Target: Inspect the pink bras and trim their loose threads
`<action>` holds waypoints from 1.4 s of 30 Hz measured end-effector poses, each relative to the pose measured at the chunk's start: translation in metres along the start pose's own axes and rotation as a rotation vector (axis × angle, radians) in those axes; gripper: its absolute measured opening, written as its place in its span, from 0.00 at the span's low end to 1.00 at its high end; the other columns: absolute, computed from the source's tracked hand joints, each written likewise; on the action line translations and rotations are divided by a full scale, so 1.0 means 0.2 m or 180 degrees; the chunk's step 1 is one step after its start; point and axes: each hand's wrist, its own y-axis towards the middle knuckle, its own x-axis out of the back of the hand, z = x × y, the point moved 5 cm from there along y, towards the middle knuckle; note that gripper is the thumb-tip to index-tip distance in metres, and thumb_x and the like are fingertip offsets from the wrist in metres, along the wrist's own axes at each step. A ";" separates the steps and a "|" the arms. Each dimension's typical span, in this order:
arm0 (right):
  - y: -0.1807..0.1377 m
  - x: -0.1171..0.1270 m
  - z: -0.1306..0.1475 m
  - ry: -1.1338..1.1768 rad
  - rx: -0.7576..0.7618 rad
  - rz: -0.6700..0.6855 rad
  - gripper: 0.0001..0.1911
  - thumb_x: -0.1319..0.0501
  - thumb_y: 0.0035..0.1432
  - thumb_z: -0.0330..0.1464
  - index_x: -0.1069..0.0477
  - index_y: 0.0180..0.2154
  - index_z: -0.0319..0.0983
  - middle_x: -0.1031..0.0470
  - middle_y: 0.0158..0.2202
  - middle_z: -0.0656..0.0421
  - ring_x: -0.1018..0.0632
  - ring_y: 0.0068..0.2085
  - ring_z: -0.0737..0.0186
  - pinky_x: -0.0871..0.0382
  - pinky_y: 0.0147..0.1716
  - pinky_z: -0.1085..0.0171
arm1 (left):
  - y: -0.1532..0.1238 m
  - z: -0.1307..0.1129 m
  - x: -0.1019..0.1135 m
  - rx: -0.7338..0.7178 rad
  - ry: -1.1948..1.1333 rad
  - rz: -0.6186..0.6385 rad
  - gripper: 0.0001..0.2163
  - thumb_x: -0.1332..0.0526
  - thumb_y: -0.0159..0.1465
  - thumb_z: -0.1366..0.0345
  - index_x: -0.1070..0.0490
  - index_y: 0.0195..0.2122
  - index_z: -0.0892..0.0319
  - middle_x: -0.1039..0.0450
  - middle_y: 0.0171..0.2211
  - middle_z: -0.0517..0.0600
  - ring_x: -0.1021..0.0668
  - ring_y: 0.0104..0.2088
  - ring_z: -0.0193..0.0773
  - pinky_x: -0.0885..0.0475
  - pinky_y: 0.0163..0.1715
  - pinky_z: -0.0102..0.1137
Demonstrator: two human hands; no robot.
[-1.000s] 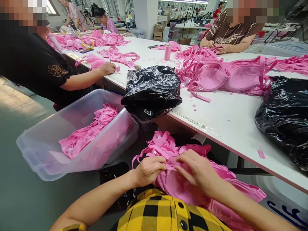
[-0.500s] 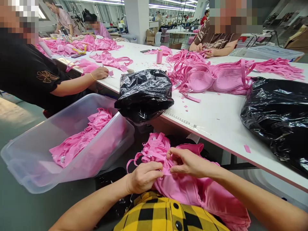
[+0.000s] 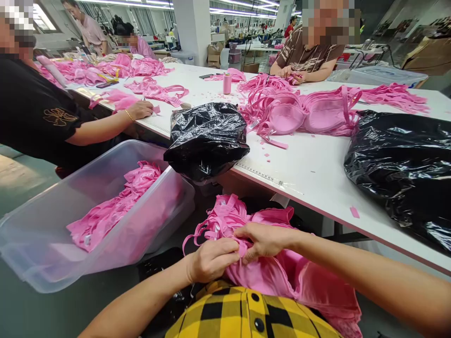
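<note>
A bundle of pink bras (image 3: 260, 277) rests on my lap, against a yellow and black checked garment. My left hand (image 3: 214, 259) is closed in a pinch on a pink bra at the near side of the bundle. Close beside it, my right hand (image 3: 262, 239) pinches the same pink fabric, its fingertips partly hidden in the folds. Loose straps (image 3: 197, 233) curl out to the left of the bundle. Which part of the bra lies between the fingers cannot be made out.
A translucent bin (image 3: 116, 263) with pink bras stands at left. On the white table (image 3: 303, 164) lie black plastic bags (image 3: 207, 141), stacked pink bras (image 3: 324, 110) and a pink thread spool (image 3: 227, 83). One co-worker's hand (image 3: 141, 110) works at left; another co-worker (image 3: 306, 51) sits across.
My right hand has lowered and closed onto the pink bra, near my left hand. My left hand stays about where it was. The whole view has shifted slightly.
</note>
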 end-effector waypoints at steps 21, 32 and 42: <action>0.07 -0.04 -0.12 0.1232 -0.0492 -0.0118 0.26 0.29 0.33 0.40 0.46 0.14 0.39 0.52 0.14 0.71 0.50 0.19 0.75 0.60 0.17 0.68 | -0.03 0.14 0.05 0.3053 -0.1066 -0.0146 0.04 0.40 0.55 0.75 0.27 0.30 0.63 0.27 0.30 0.51 0.24 0.28 0.33 0.27 0.28 0.25; 0.06 -0.04 -0.12 0.1488 -0.0671 -0.0190 0.19 0.30 0.33 0.37 0.40 0.13 0.38 0.49 0.12 0.71 0.49 0.17 0.74 0.59 0.17 0.68 | -0.06 0.19 -0.02 0.4549 -0.2903 -0.0450 0.08 0.33 0.48 0.66 0.22 0.27 0.64 0.32 0.30 0.47 0.23 0.22 0.31 0.27 0.25 0.25; 0.07 -0.10 -0.15 0.1718 -0.0688 -0.0025 0.15 0.32 0.36 0.35 0.36 0.15 0.36 0.42 0.13 0.68 0.43 0.17 0.74 0.53 0.17 0.69 | -0.04 0.23 -0.05 0.5239 -0.2453 0.0219 0.06 0.37 0.46 0.77 0.27 0.26 0.65 0.32 0.15 0.43 0.26 0.18 0.30 0.31 0.20 0.24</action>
